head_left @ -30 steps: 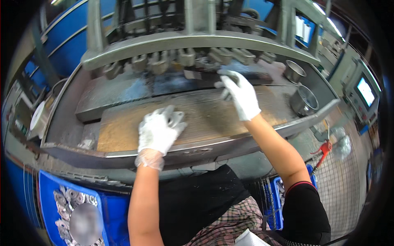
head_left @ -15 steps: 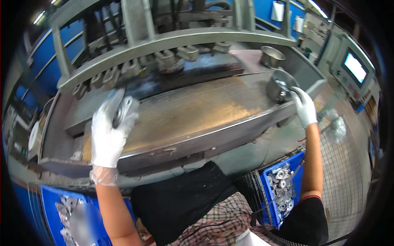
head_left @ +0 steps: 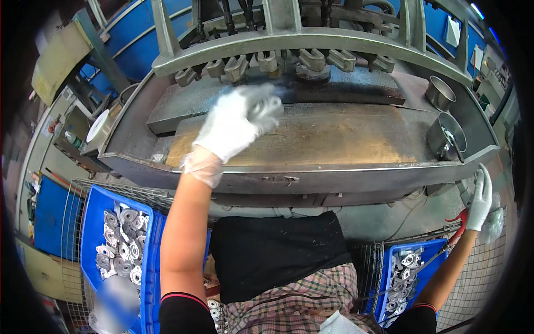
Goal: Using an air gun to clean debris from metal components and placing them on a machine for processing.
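Observation:
My left hand (head_left: 231, 125), in a white glove, is raised over the worktable with its fingers closed round a small grey metal part (head_left: 266, 108) that is blurred by motion. My right hand (head_left: 481, 200), also white-gloved, is off the table's right front corner with its fingers stretched upward. Beside its palm is a red-handled tool (head_left: 460, 222) with a long thin dark shaft; whether the thumb touches it I cannot tell. A metal pot (head_left: 442, 146) with small contents and a handle sticking out stands at the table's right end, a second pot (head_left: 441, 93) behind it.
A machine frame (head_left: 311, 38) with a row of metal clamp blocks (head_left: 236, 68) hangs over a dark raised bar (head_left: 356, 89). Blue bins of flanged metal parts flank me, one on the left (head_left: 149, 278) and one on the right (head_left: 428, 247), with wire mesh around them.
My left hand has moved right over the table with the metal part. My right hand has left the front pot and dropped to beside the red-handled tool. The view has swung left.

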`<state>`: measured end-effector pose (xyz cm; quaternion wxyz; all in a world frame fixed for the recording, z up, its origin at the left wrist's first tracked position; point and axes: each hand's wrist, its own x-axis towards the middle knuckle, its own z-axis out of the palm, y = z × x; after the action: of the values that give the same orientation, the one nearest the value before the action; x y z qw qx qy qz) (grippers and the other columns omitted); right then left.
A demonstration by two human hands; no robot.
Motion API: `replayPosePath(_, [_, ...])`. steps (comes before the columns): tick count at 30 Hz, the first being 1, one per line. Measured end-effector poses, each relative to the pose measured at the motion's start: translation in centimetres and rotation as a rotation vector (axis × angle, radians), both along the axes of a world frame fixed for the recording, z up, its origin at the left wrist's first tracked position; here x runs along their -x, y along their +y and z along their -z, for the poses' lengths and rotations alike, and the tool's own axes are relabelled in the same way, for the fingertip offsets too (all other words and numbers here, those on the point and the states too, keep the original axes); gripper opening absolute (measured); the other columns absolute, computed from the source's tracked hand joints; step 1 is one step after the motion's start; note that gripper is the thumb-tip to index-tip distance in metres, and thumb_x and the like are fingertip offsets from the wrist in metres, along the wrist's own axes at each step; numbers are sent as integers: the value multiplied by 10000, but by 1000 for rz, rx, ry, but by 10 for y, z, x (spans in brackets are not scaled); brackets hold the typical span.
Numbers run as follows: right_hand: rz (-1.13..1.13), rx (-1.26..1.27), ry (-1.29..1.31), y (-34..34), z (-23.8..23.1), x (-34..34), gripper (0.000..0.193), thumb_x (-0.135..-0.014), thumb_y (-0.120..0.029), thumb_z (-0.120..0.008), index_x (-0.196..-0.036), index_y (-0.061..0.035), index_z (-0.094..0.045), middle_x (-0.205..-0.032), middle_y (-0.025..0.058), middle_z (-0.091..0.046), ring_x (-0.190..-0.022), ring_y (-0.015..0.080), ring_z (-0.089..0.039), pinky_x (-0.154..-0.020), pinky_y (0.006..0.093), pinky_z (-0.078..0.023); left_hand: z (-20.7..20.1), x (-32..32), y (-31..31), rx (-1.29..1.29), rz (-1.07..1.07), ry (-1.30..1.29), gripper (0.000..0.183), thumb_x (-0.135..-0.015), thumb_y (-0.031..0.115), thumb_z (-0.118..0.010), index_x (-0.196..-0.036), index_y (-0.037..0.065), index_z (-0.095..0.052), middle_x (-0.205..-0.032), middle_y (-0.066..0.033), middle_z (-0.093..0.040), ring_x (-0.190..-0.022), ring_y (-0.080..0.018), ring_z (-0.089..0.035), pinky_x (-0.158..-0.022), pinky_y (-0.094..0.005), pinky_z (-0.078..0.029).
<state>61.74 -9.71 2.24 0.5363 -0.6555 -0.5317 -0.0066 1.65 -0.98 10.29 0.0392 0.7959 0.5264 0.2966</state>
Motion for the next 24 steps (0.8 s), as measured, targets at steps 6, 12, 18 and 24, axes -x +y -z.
replayPosePath(6, [137,-92,-72,-27,-1,-39,332,-1012,-226,-516,-1265,-25,-592,-1214,64,-627,-1106,141,-578,-965,282,-441,72,16,14,15,-60,237,573,-807,303,-696,-1320,88,-559,-1290,-174,-583,-1165,-329,-575,-1030,-414,-443])
replayPosePath(12, [238,172,-232,-42,43,-106,347,-993,-242,-537,-1240,-4,-588,-1216,123,-629,-1131,220,-586,-992,327,-422,48,7,17,323,-20,249,620,-784,345,-721,-1312,65,-558,-1257,-199,-602,-1191,-353,-555,-1019,-412,-433])
replayPosePath(18, [379,240,-102,-69,87,-133,510,-998,-386,-500,-1307,19,-531,-1280,170,-591,-1173,257,-565,-1010,339,-412,40,-7,8,-340,-145,-51,600,-762,196,-756,-1306,39,-559,-1242,-206,-606,-1133,-313,-602,-970,-369,-477])
replayPosePath(24, [126,262,531,-81,106,-84,504,-982,-444,-515,-1344,-93,-538,-1144,41,-612,-869,108,-582,-682,227,-454,60,2,17,228,-163,168,627,-789,360,-721,-1323,76,-556,-1286,-168,-593,-1172,-335,-570,-1016,-394,-437])
